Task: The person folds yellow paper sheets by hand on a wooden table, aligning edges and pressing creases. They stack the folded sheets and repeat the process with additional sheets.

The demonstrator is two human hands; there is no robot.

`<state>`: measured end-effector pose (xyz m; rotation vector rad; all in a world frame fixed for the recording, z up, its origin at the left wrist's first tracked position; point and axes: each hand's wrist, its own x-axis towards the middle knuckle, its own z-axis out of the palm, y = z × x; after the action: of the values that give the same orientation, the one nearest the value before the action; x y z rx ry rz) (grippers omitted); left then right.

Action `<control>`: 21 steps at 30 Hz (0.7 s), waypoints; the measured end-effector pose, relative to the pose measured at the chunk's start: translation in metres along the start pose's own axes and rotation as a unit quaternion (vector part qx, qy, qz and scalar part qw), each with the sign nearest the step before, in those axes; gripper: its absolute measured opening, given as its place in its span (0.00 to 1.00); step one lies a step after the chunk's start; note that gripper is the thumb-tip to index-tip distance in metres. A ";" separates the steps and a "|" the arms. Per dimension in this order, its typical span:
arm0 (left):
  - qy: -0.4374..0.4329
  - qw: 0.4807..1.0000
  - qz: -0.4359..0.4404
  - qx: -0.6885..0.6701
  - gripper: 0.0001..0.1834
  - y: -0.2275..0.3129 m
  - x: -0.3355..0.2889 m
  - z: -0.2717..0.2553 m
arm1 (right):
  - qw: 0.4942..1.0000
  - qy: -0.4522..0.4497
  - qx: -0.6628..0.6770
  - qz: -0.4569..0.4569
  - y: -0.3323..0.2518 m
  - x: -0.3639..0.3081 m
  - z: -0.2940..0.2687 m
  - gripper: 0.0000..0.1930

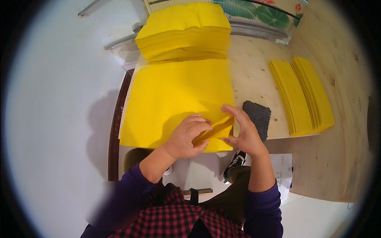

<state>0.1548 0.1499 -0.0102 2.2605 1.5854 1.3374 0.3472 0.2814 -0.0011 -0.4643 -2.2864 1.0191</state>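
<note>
The left hand (pixel 188 135) curls at the left, lower end of a folded yellow cloth (pixel 223 127), fingers bent around it; whether they pinch it tight I cannot tell. The fold lies directly between the hands at the table's near edge, layers partly lifted, its long axis slanting from lower left to upper right. The right hand (pixel 246 133) stands open in a C around the other end, thumb by the near corner, fingertips above. Neither hand is clearly nearer. Beneath and leftward spreads a flat yellow sheet (pixel 174 87), with a tall yellow stack (pixel 182 39) beyond it. Just beside the right hand lies a grey textured cloth (pixel 258 116); farther right, two yellow folded piles (pixel 291 97) sit side by side.
</note>
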 end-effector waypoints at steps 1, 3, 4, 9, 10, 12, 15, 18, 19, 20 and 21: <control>-0.011 1.000 -0.015 -0.001 0.26 0.002 0.001 -0.002 | 1.000 0.003 -0.023 -0.010 -0.001 0.001 0.002 0.45; -0.037 0.999 -0.026 0.024 0.28 0.006 0.002 -0.005 | 0.998 0.000 -0.054 -0.024 -0.001 0.002 0.003 0.43; -0.052 0.997 -0.021 0.049 0.28 0.009 0.003 -0.007 | 0.998 -0.006 -0.062 -0.029 -0.001 0.002 0.003 0.43; -0.056 0.989 -0.045 0.128 0.28 0.025 0.001 -0.013 | 0.998 -0.004 -0.021 -0.062 0.001 0.004 0.006 0.29; -0.052 0.988 -0.056 0.133 0.28 0.028 -0.001 -0.014 | 0.996 -0.016 -0.007 -0.091 0.002 0.005 0.005 0.25; -0.053 0.984 -0.077 0.149 0.28 0.031 -0.007 -0.020 | 0.993 -0.018 0.018 -0.119 0.003 0.007 0.006 0.18; -0.066 0.974 -0.120 0.179 0.28 0.033 -0.021 -0.032 | 0.993 -0.007 0.045 -0.108 0.002 0.008 0.008 0.16; -0.090 0.954 -0.181 0.220 0.27 0.029 -0.043 -0.056 | 0.996 -0.002 0.055 -0.077 0.000 0.009 0.010 0.16; -0.102 0.944 -0.197 0.243 0.28 0.026 -0.052 -0.068 | 0.997 -0.002 0.047 -0.064 0.000 0.009 0.010 0.14; -0.113 0.934 -0.211 0.266 0.28 0.024 -0.062 -0.079 | 0.997 -0.001 0.049 -0.058 -0.001 0.009 0.010 0.14; -0.101 0.933 -0.223 0.265 0.28 0.020 -0.071 -0.090 | 0.998 0.000 0.052 -0.046 -0.001 0.009 0.010 0.13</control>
<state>0.1018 0.0484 0.0128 1.9799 2.3956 0.5911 0.3338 0.2795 -0.0023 -0.3138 -2.2196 1.0858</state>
